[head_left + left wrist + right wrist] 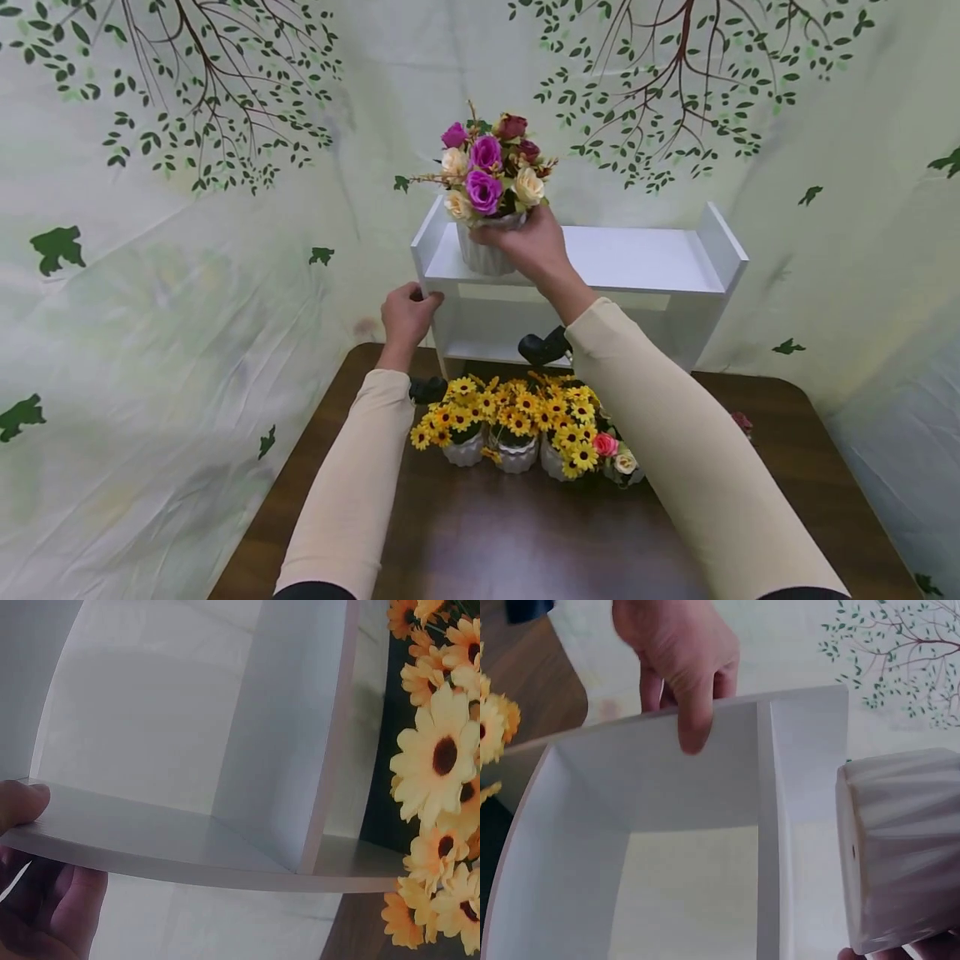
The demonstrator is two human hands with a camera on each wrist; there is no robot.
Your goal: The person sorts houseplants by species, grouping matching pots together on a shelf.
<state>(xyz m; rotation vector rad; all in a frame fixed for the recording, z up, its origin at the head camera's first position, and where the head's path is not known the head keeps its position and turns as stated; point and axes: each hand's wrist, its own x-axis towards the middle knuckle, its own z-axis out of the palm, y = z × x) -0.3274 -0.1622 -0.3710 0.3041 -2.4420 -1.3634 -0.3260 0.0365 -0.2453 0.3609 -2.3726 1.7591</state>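
Observation:
My right hand (542, 250) grips a white ribbed flowerpot (480, 255) of purple, cream and dark red roses (486, 171). The pot is over the left end of the top board of a white shelf unit (637, 254). Its underside, with a small hole, shows beside the top board in the right wrist view, where fingertips (922, 952) appear low on the pot. My left hand (408, 321) holds the unit's left side panel (165, 847) just below the top board, thumb on the inner face and fingers outside.
On the brown table (480, 533), in front of the shelf unit, stand several white pots of yellow daisy-like flowers (525, 408). Next to them on the right is a pot with pink and cream roses (611, 450), partly behind my right sleeve. A leaf-patterned cloth (225, 275) hangs behind.

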